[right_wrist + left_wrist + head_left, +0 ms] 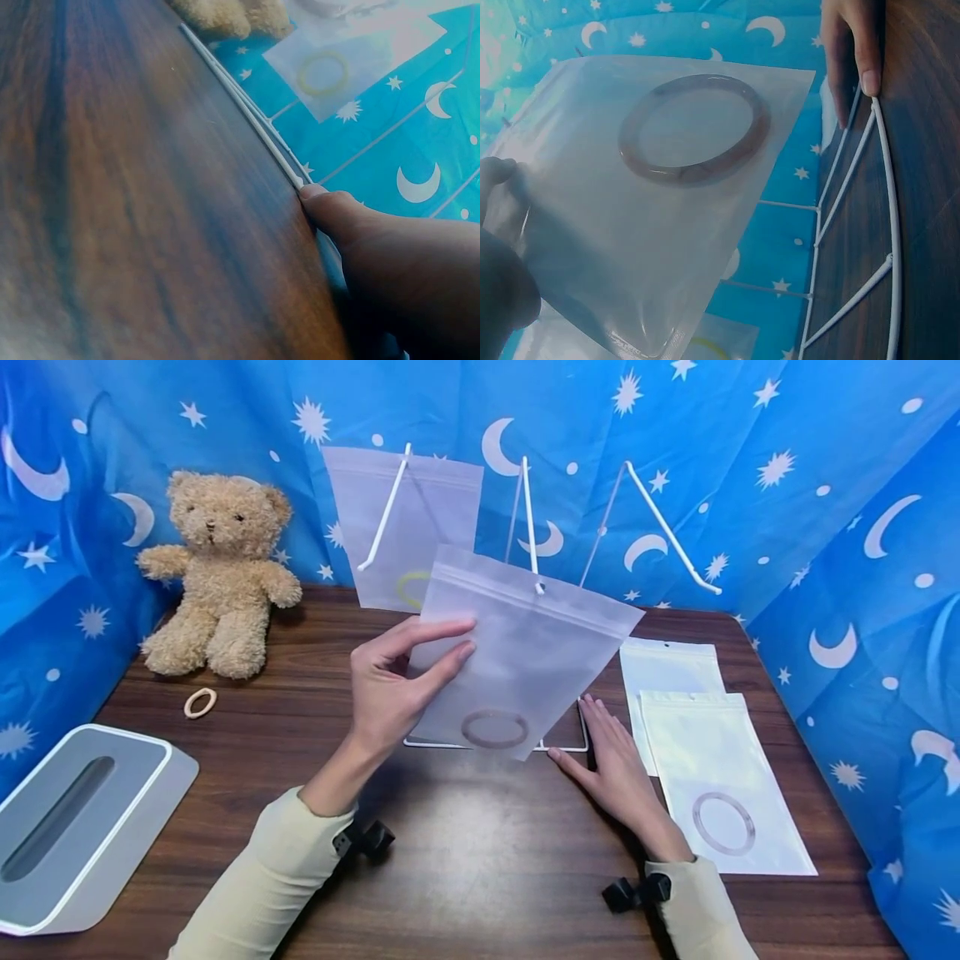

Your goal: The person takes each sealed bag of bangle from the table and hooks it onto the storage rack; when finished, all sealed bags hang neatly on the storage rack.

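Note:
My left hand (386, 693) pinches a frosted zip bag (517, 643) at its left side between thumb and fingers. Low inside the bag sits a brownish bangle (679, 176). The bag's top hole is right at the tip of the middle prong (529, 518) of a white wire display rack (438, 744). My right hand (618, 764) rests at the right front corner of the rack's base, fingers extended, its thumb (313, 192) touching the wire. On the left prong hangs another frosted bag (450, 510) with a yellow-green bangle (402, 589). The right prong (663, 522) carries nothing.
Two white zip bags (697, 743) overlap on the table at right, the front one holding a bangle (697, 818). A teddy bear (221, 568) sits back left, a wooden ring (190, 705) before it. A grey-white box with a slot (135, 827) stands front left. Blue cloth surrounds the table.

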{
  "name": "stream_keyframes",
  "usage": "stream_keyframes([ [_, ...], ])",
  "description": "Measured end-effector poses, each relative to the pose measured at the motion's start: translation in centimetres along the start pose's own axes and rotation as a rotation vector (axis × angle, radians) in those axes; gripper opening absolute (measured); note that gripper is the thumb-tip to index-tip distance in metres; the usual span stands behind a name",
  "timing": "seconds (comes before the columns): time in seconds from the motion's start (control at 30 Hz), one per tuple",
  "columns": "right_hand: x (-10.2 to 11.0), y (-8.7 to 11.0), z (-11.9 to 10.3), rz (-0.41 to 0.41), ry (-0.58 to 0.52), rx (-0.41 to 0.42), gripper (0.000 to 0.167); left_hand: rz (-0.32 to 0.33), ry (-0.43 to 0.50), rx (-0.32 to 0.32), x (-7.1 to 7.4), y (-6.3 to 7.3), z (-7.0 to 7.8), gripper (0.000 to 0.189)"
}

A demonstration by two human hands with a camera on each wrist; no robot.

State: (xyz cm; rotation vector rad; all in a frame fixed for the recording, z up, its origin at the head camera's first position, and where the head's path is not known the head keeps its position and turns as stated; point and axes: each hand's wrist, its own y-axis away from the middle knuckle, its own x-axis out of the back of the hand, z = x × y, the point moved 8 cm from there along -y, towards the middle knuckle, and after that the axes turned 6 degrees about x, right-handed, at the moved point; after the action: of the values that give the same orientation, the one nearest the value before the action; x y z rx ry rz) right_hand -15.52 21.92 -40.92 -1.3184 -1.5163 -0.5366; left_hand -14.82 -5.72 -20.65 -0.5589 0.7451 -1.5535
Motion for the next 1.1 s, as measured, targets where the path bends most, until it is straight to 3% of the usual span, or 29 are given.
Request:
stream_keyframes([
  [0.37, 0.4, -0.2, 0.1, 0.021, 0.005, 0.012, 0.088, 0.092, 0.011, 0.040, -0.2, -0.8, -2.6, 0.026],
  [0.6, 0.1, 0.0, 0.1, 0.004, 0.007, -0.002, 0.089, 0.157, 0.024, 0.019, -0.7, -1.9, -4.0, 0.022],
  [0.87, 0.6, 0.7, 0.5, 0.008, 0.023, -0.028, 0.089, 0.238, 0.036, 0.020, -1.8, -3.8, -6.1, 0.021],
  [1.1, 0.5, 0.4, 0.2, -0.015, 0.018, -0.044, 0.090, 0.299, 0.054, 0.088, -1.6, -6.0, -8.1, 0.021],
])
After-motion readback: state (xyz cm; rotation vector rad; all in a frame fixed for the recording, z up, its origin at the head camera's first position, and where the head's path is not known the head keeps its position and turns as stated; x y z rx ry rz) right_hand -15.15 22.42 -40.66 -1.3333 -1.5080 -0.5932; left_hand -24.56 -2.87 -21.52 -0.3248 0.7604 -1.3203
